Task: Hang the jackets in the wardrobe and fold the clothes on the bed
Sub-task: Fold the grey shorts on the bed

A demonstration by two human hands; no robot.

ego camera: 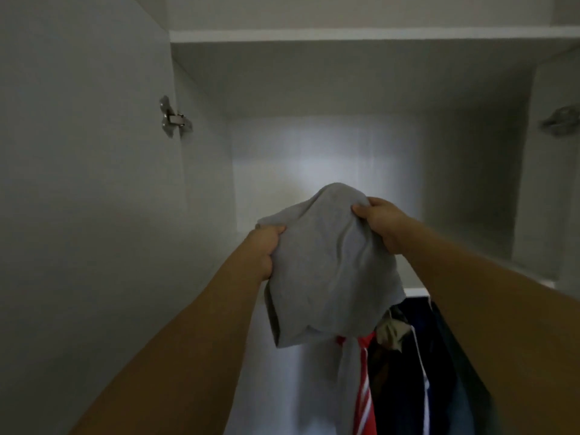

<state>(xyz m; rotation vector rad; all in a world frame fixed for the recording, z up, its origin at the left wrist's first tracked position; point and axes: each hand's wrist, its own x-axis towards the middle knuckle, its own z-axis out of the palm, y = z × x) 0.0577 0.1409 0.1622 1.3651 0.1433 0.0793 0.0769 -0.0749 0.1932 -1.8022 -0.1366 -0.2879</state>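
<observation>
Both my arms reach up into the open white wardrobe (329, 146). Between my hands hangs a grey garment (326, 271), bunched at the top and draping downward. My left hand (265, 249) grips its left edge, fingers curled into the cloth. My right hand (381, 219) pinches the upper right part, thumb on the front. Whether a hanger is inside the garment is hidden. Below it hang a red jacket with white stripes (364, 387) and dark navy clothes (405, 372).
A white shelf (345, 35) crosses the top of the wardrobe. The open left door (78, 183) carries a metal hinge (174, 119); another hinge (561, 120) sits at the right side. A white ledge (416, 291) shows above the hanging clothes.
</observation>
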